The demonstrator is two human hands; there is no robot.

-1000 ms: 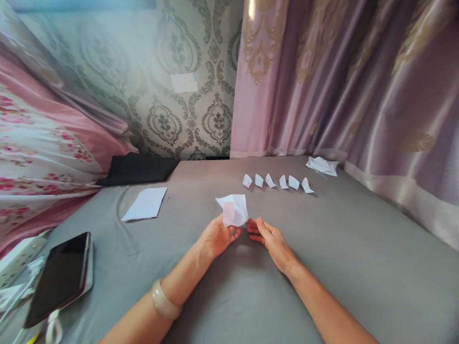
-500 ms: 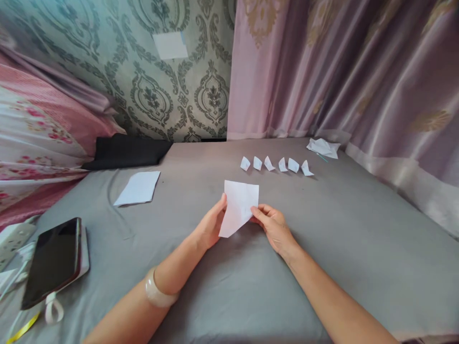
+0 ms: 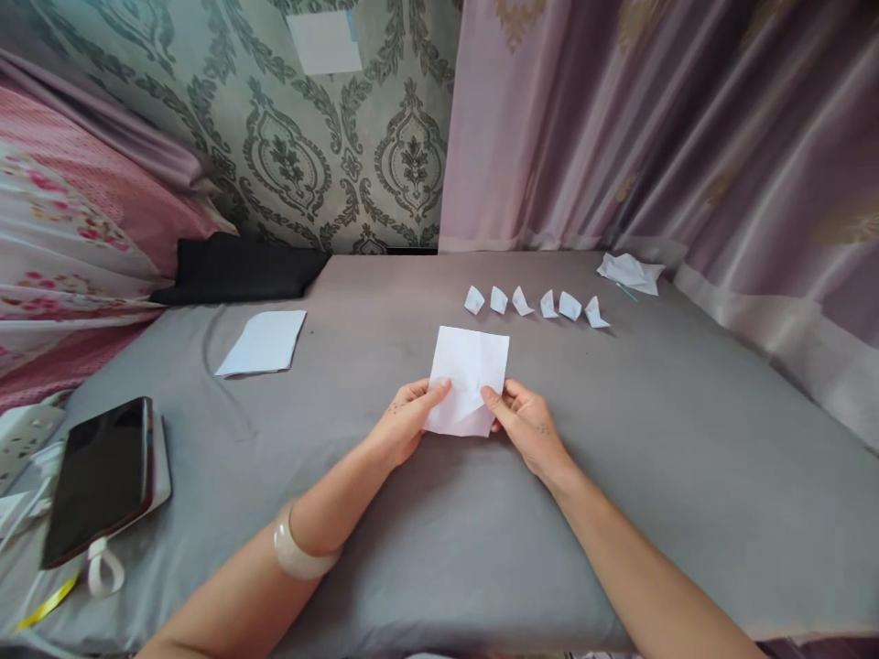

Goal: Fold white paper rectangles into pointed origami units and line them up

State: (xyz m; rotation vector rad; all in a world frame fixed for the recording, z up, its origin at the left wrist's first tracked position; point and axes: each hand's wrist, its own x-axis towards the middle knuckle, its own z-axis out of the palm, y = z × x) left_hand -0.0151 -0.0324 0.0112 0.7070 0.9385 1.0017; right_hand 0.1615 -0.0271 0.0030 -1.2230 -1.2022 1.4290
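Note:
A white sheet of paper [image 3: 471, 357], creased across its lower half, is held up in front of me over the grey cloth. My left hand [image 3: 410, 416] pinches its left edge, thumb on the near face and fingers behind. On the opposite edge my right hand [image 3: 526, 421] grips in the same way, its thumb near the paper's middle. Fingertips behind the sheet are hidden. Beyond it, several small folded white paper pieces [image 3: 520, 302] stand in a row. To the left lies a stack of white paper [image 3: 266, 343].
A black phone [image 3: 103, 476] rests on a white object at the left, beside a power strip [image 3: 27, 435] with cables and a yellow strip [image 3: 48, 604]. Black folded cloth [image 3: 244, 267] lies at the back left. Crumpled white paper [image 3: 630, 272] sits at the back right near the curtain [image 3: 577, 128].
The sheet has turned to lie more squarely between my hands, and its lower edge looks straighter. My left thumb has come round onto its front face. The camera view has tilted down slightly.

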